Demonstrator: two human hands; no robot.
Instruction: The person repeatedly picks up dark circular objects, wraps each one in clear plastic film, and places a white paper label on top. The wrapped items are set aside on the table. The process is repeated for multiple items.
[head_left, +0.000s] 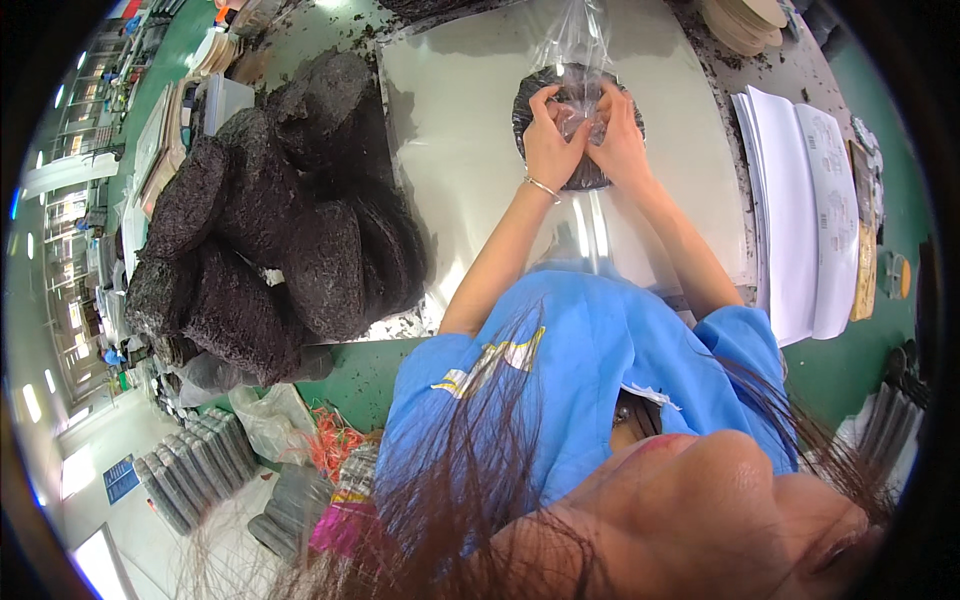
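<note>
A dark, round, flat cake of dried material (589, 178) lies on the pale work sheet, with clear plastic film (574, 37) over it, gathered at its middle and stretching away towards the top edge. Both my hands rest on the cake. My left hand (553, 146) has curled fingers on the gathered film, and my right hand (619, 142) does the same from the other side, the thumbs close together. Fingertips are partly hidden by the film's glare. A metal bangle circles my left wrist.
Stacked dark round cakes (322, 262) fill the left of the table. White printed sheets (795, 210) lie at the right edge, beside a yellowish block (864, 262). Pale round discs (742, 22) are stacked at the top right. Dark crumbs are scattered around the pale sheet (465, 112).
</note>
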